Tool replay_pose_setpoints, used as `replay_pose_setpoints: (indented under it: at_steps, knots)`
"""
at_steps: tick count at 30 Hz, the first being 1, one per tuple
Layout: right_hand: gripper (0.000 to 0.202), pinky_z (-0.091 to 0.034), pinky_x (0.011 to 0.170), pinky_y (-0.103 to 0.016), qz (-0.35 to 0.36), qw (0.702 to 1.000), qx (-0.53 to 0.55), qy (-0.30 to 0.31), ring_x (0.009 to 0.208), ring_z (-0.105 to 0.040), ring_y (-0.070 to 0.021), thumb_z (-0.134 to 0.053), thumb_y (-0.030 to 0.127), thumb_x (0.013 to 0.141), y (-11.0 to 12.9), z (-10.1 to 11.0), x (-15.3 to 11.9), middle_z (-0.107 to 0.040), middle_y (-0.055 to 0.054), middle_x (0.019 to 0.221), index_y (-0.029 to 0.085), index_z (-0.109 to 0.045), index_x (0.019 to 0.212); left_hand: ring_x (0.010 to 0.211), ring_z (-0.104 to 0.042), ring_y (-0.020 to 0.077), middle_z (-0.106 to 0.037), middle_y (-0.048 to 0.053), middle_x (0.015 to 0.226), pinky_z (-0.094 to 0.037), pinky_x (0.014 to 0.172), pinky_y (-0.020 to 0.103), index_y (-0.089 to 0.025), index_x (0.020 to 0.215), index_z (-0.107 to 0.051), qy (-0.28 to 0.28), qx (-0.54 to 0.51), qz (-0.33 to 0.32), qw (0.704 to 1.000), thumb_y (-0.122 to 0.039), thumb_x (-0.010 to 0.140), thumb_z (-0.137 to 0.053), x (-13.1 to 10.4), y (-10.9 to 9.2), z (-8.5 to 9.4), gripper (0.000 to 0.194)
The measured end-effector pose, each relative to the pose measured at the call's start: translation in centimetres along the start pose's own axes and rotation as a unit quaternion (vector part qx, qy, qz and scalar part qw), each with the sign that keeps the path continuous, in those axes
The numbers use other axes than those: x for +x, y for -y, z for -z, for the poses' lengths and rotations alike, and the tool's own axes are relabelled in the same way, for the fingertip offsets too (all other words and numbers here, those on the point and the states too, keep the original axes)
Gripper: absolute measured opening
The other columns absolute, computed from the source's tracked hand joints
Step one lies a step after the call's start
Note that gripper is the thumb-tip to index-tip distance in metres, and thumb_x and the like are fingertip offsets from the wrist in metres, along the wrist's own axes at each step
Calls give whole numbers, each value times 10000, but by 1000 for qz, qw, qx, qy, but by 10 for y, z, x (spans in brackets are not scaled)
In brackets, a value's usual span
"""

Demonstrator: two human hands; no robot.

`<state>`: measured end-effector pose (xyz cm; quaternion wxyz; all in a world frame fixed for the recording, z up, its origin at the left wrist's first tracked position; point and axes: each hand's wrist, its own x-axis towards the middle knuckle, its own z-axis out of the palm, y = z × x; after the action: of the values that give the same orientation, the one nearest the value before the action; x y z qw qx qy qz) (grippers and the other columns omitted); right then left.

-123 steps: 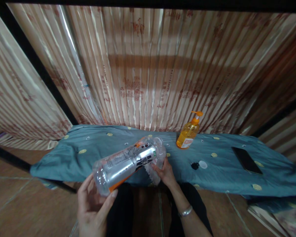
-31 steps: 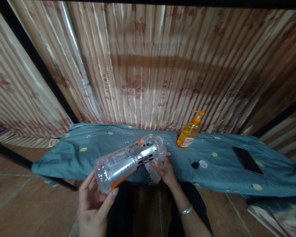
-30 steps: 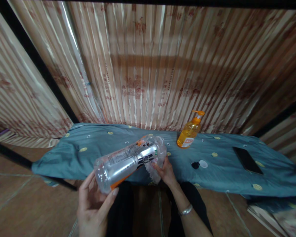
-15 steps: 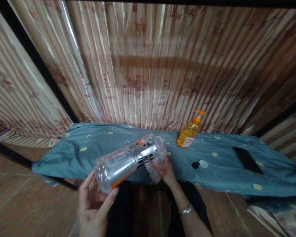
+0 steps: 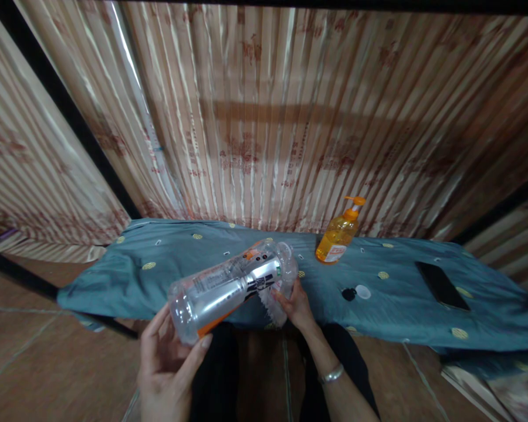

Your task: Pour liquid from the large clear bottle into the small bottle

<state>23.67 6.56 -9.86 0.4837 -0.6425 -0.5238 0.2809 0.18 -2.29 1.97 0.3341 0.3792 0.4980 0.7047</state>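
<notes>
A large clear plastic bottle [image 5: 229,290] with a silver and orange label is held tilted above the bed's front edge. My left hand [image 5: 171,357] grips its lower end, thumb on the near side and fingers behind. At its upper right end is my right hand [image 5: 294,305], closed around a whitish fluffy cloth or brush [image 5: 273,310] pressed against the bottle near the label. Part of my right hand's fingers is hidden behind the bottle and the white thing. A silver bracelet [image 5: 332,374] circles my right wrist.
On the teal bed cover [image 5: 378,313] stand an orange pump bottle [image 5: 337,239], a small black object [image 5: 348,294], a white round cap [image 5: 363,292] and a black phone [image 5: 442,285]. Behind hangs a striped curtain [image 5: 255,129]. Dark metal poles flank the sides.
</notes>
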Motion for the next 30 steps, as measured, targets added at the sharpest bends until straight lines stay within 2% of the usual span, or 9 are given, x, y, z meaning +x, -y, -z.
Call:
replay_pose_setpoints:
  at_steps: [6,14,24,30]
  knots:
    - [732,-581,935,-428,-18,1000,-2,8,1091,-722,-333,-691,478,735,2,1,0,-754,-150,1180,152,-496,1362,1092,-721,201,-732,21,1242,-587,828,191,-327,1266,-648,12,-6,0,1000,-280,612,-927,-1,4,3,713]
    - [784,-573,939,-440,-16,1000,3,5,1110,-710,-338,-700,490,734,-1,0,1,-740,-156,1213,158,-461,1403,1145,-710,255,-741,41,1234,-604,841,240,-317,1263,-649,15,1,-12,1000,-289,614,-924,0,3,3,705]
    - [774,-568,952,-425,-32,999,-15,5,1106,-710,-329,-694,505,730,-4,-1,1,-739,-160,1190,137,-486,1379,1123,-721,224,-745,22,1203,-592,830,192,-325,1253,-659,8,-2,-6,1000,-284,604,-929,0,0,-1,704]
    - [823,-559,973,-428,-37,999,-19,5,1132,-700,-327,-684,518,730,-6,-3,2,-722,-167,1240,135,-447,1420,1087,-736,213,-756,22,1185,-593,827,192,-317,1243,-663,12,11,-20,1000,-294,605,-927,0,-2,0,691]
